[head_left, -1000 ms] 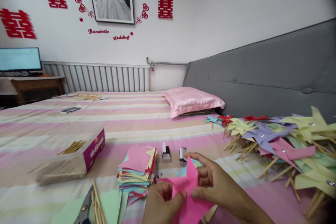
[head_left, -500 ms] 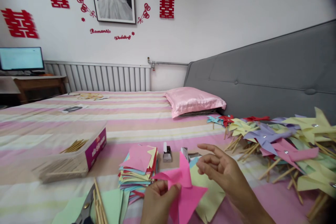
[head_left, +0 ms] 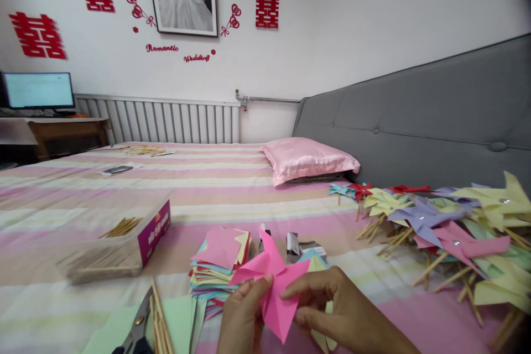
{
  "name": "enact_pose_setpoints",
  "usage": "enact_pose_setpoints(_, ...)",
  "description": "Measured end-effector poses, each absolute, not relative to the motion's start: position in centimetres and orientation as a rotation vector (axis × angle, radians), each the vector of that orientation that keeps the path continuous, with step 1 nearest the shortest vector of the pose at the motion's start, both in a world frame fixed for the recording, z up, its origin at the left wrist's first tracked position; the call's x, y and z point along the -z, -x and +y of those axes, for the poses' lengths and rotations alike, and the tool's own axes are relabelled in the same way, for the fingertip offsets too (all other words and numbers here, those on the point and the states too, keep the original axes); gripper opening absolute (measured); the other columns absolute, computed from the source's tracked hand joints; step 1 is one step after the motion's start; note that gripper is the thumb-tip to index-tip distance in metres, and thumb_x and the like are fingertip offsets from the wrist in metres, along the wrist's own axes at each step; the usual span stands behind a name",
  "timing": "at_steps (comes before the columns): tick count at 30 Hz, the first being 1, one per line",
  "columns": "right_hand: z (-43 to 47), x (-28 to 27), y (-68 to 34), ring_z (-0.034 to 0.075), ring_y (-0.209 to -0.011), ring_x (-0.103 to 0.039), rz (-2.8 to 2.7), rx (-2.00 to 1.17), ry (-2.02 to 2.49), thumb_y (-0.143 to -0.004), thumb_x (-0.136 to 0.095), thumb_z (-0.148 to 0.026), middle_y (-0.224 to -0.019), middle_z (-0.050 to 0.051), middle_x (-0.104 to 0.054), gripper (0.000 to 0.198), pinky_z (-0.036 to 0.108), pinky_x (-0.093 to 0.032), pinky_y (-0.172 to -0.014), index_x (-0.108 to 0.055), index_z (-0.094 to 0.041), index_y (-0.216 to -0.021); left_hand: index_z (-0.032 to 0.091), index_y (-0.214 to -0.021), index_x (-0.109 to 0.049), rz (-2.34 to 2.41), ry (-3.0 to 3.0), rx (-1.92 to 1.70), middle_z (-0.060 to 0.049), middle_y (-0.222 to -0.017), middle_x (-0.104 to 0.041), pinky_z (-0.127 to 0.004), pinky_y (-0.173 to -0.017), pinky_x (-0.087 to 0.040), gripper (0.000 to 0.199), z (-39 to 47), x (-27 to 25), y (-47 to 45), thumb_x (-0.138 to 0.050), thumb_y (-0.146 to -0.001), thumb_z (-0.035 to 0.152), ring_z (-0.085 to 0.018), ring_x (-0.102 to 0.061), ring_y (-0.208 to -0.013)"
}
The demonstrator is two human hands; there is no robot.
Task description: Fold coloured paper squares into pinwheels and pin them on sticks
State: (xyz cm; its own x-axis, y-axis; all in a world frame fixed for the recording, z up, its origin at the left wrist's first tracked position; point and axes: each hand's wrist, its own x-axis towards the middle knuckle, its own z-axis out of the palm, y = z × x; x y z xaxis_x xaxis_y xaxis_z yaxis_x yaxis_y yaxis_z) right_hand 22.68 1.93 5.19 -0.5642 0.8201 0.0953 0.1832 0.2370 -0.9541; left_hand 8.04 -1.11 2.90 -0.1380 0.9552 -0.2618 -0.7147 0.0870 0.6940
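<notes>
The striped bed [head_left: 215, 199] carries paper pinwheels [head_left: 429, 218] along its headboard edge, a yellow coil [head_left: 145, 150] near its far edge and, well in from both, a clear box [head_left: 110, 266], a paper stack [head_left: 219, 261] and green sheets [head_left: 178, 315].

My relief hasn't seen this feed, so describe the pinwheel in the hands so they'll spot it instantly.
On the striped bedspread, look bottom centre, just right of the paper stack. There the left hand pinches a pinwheel and the right hand touches it. Brighter pink than the pinwheels piled by the grey headboard, it shows no stick or silver centre.
</notes>
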Motion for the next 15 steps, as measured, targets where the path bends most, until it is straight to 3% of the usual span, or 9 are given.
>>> enact_pose_setpoints(8,1.9,-5.2,-21.9,0.01,-0.051,-0.057,-1.753,-1.369,0.892,-0.064,-0.069,-0.016,-0.053,0.0,-0.065,0.003,0.018,-0.045,-0.05,-0.072,-0.015,-0.064,0.012,-0.05,-0.06,0.835,-0.438,-1.527,0.003,-0.042,-0.057,-0.014,-0.044,-0.034,0.021,-0.9,-2.0,-8.6,-0.074,-0.061,0.025,-0.005,-0.047,-0.04)
enact_pose_setpoints(15,2.1,-4.9,-21.7,0.011,-0.046,-0.057,-1.604,-1.385,0.895,-0.066,-0.071,-0.031,-0.051,-0.001,-0.06,0.021,0.019,-0.042,-0.046,-0.065,-0.012,-0.06,0.013,-0.05,-0.064,1.021,-0.434,-1.633,0.002,-0.042,-0.059,-0.018,-0.047,-0.037,0.022,-0.4,-1.7,-9.1,-0.08,-0.047,0.028,-0.009,-0.05,-0.044)
